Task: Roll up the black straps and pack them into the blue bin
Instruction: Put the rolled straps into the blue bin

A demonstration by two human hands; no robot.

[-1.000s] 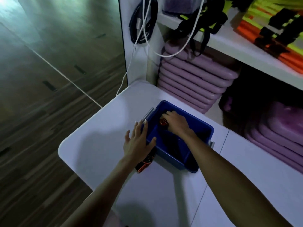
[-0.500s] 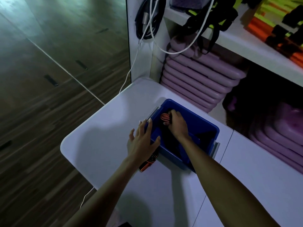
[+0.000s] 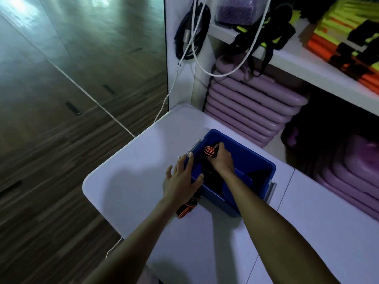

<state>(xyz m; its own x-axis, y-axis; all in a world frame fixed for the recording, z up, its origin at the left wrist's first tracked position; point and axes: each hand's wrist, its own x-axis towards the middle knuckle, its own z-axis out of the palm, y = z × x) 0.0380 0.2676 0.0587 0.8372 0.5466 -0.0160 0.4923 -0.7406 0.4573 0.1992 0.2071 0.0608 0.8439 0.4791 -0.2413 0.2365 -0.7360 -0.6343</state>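
Two bare forearms reach forward over a smooth white tabletop (image 3: pixel 127 181) with a rounded corner. Nearest, a flattened black strap with orange stripes (image 3: pixel 187 207) lies on the tabletop against the near left corner of the blue bin (image 3: pixel 252 158), partly hidden under the left hand (image 3: pixel 180 181). That hand is spread wide and flat, its fingertips laid over the bin's left rim beside a grey metal handle (image 3: pixel 193 146) and its thumb hooked over the near edge, holding nothing. The bin is a rectangular, hard, glossy plastic tub with a second grey handle on its right end. Inside it, the right hand (image 3: pixel 222 160) is curled down around a rolled strap (image 3: pixel 209 151), whose tight black and orange spiral shows just beyond the fingers at the far left of the bin; more dark strap seems to lie beneath, though the shadow makes it hard to count. Beyond the tabletop, a stack of rounded purple pads (image 3: pixel 252 111) sits under a white shelf (image 3: pixel 287 60), where black straps and a white cord (image 3: pixel 235 68) hang.
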